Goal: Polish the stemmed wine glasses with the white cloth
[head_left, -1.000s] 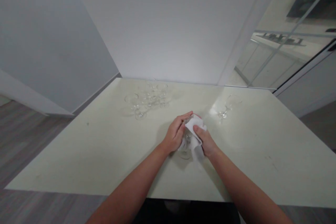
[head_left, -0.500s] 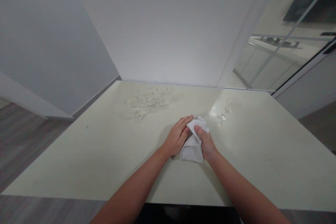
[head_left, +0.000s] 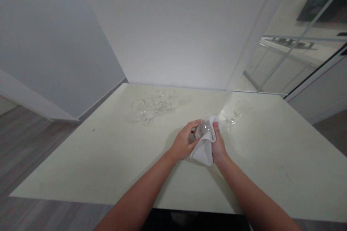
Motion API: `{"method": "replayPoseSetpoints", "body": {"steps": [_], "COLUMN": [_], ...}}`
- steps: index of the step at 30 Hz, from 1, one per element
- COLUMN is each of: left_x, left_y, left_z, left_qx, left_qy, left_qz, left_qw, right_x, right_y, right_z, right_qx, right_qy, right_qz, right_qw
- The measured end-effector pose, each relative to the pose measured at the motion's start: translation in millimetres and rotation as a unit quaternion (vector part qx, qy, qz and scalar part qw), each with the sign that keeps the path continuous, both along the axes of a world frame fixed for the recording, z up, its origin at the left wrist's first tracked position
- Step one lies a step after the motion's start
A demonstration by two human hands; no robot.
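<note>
Above the front middle of the table, my left hand (head_left: pixel 184 140) is wrapped round the left side of a clear glass (head_left: pixel 202 129), thumb toward me and fingers at its far side. A white cloth (head_left: pixel 203 151) lies against the glass's right side and hangs down in front. My right hand (head_left: pixel 218 144) grips that cloth, its thumb pressing it toward the glass. The glass's lower part is hidden by the cloth and fingers, so I cannot tell whether it has a stem.
Several clear stemmed glasses (head_left: pixel 158 101) stand together at the back left of the pale table (head_left: pixel 108 158). One stemmed glass (head_left: pixel 238 110) stands at the back right. A white wall (head_left: pixel 176 36) rises behind the table, with glass-panelled doors (head_left: pixel 282 65) to the right.
The cloth has shifted to the right, baring the glass between my hands. My left hand has opened wider around it, and my right hand has moved slightly right.
</note>
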State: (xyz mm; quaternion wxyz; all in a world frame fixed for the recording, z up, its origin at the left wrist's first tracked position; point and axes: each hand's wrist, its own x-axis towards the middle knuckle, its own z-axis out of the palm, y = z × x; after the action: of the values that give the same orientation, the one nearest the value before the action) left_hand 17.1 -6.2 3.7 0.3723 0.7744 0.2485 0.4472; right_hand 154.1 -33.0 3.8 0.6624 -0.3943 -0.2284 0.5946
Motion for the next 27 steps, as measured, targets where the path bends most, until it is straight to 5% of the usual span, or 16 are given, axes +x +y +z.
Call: {"method": "replayPoseSetpoints", "body": {"steps": [11,17,27], "left_x": [-1.7,-3.5,-2.0], "left_y": [-2.1,-0.2,-0.4], "left_z": [0.3,-0.8,-0.7], "left_qx": [0.003,0.023,0.022], "left_qy": [-0.003,0.004,-0.023], "left_qz": [0.028,0.040,0.043], "left_qw": [1.000,0.999,0.999], "right_x": [4.8,3.6,1.9], "right_y": [1.7,-6.7,-6.0], "right_z": [1.8,4.0,1.5], "right_qx": [0.005,0.051,0.011], "right_qy": [0.018,-0.048,-0.046], "right_qz": [-0.040,0.044,0.041], "right_qw": [0.999,0.997,0.998]}}
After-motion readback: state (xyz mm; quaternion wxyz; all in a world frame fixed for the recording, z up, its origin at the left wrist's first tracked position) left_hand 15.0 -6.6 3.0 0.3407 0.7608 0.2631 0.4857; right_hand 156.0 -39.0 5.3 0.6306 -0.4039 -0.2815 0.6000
